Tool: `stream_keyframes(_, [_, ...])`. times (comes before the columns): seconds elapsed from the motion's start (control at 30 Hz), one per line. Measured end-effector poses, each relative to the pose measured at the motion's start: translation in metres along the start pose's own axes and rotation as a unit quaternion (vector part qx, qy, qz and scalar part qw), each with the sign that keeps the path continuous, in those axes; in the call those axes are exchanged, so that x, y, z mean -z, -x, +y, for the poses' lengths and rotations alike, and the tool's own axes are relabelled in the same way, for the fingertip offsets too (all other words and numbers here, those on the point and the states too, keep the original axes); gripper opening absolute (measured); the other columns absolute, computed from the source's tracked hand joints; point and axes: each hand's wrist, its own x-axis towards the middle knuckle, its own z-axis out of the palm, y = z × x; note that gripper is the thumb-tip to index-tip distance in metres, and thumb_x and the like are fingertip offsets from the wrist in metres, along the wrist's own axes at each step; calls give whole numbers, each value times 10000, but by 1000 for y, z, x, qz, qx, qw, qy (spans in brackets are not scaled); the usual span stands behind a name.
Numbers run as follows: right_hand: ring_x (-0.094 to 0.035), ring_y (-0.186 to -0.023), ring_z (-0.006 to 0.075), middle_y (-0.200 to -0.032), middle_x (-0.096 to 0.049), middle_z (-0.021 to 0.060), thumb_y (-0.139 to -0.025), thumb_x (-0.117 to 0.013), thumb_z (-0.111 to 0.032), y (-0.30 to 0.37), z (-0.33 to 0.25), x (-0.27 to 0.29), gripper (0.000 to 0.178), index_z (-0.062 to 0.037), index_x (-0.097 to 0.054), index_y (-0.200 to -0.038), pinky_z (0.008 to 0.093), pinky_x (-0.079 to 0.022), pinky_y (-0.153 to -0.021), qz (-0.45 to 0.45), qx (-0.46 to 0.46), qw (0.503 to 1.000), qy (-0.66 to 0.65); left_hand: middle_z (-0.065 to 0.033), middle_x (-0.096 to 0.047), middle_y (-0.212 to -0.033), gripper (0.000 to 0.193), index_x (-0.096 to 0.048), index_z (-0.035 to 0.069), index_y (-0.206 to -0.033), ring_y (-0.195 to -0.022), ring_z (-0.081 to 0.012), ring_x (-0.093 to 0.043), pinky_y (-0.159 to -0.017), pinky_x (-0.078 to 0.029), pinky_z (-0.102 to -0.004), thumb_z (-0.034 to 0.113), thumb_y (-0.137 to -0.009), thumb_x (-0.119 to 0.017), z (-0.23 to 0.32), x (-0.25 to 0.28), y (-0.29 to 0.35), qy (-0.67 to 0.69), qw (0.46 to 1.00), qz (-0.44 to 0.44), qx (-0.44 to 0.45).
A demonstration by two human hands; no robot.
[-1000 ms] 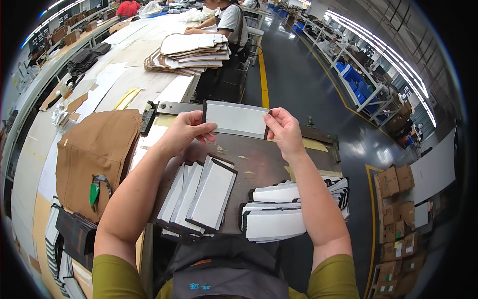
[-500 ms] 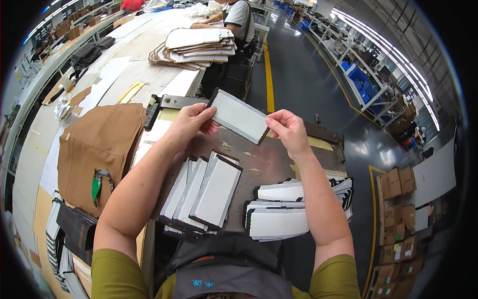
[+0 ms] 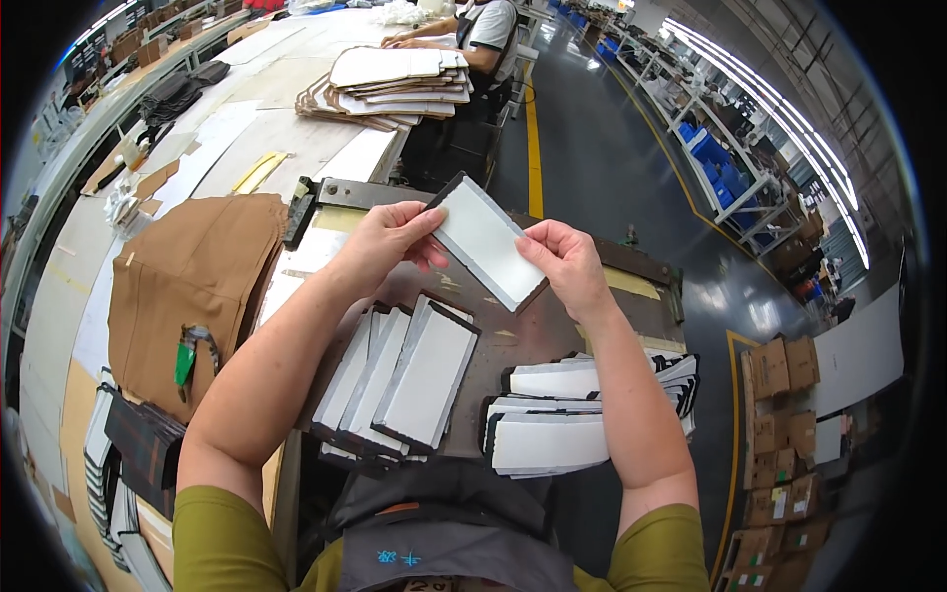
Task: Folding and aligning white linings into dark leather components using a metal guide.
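Observation:
Between my two hands I hold a flat rectangular white panel with dark edges [image 3: 485, 242], raised above a metal work surface [image 3: 513, 335]. My left hand [image 3: 400, 237] pinches its left end, thumb on top. The fingers of my right hand [image 3: 567, 261] grip the panel's right edge, thumb on the white face. Below my left hand lies a fanned stack of similar white panels with black edges [image 3: 426, 375]. A second pile of such panels [image 3: 552, 439] rests to the right, partly behind my right forearm.
Brown fabric pieces [image 3: 192, 276] lie on the long table at the left, with a green-handled tool [image 3: 184, 360] on them. A stack of white and brown pieces [image 3: 400, 74] stands farther off, near a seated co-worker [image 3: 483, 35]. Cardboard boxes [image 3: 784, 365] are piled at the right.
The held panel has turned clockwise, its right end dropping lower. My right hand has shifted its grip, the thumb now further onto the white face.

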Motion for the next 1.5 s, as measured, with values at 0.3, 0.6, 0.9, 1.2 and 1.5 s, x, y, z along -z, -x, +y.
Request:
stream_keyframes(0.3, [-542, -678, 27, -760, -649, -29, -961, -682, -135, 4, 1, -16, 148, -11, -653, -886, 200, -446, -626, 64, 97, 992, 44, -76, -738, -885, 208, -659, 7, -1045, -722, -116, -703, -627, -550, -224, 205, -979, -658, 3, -11, 11, -1, 995, -78, 61])
stream_keyframes(0.6, [-542, -625, 49, -679, -621, -10, -913, -721, -108, 8, -1, -23, 136, -35, -655, -820, 225, -444, -581, 64, 168, 971, 158, -90, -730, -825, 224, -651, 2, -1009, -699, -129, -713, -594, -535, -221, 224, -977, -663, 0, -11, 10, -17, 997, -59, 47])
stream_keyframes(0.9, [-509, -660, 33, -726, -615, -32, -947, -704, -164, 5, -6, -14, 196, -37, -631, -817, 202, -411, -606, -9, 36, 999, -18, -53, -709, -847, 228, -651, 24, -1017, -648, -102, -676, -574, -500, -211, 246, -972, -674, 2, -14, 10, -5, 999, -25, 27])
stream_keyframes(1.2, [-554, -715, 51, -806, -659, -21, -990, -645, -207, 5, -4, -8, 190, -29, -691, -938, 230, -456, -679, -70, 4, 989, -131, -35, -699, -852, 197, -657, 36, -1046, -640, -90, -665, -550, -489, -213, 223, -988, -648, -1, -11, 8, 17, 999, -51, 4])
stream_keyframes(1.5, [-581, -744, 63, -831, -666, -25, -980, -653, -188, 8, -10, -4, 164, -40, -695, -923, 252, -476, -704, -147, -29, 972, -184, -29, -681, -842, 226, -646, 19, -1034, -635, -84, -654, -546, -489, -206, 242, -1008, -617, 4, -12, 13, 76, 989, -121, 40])
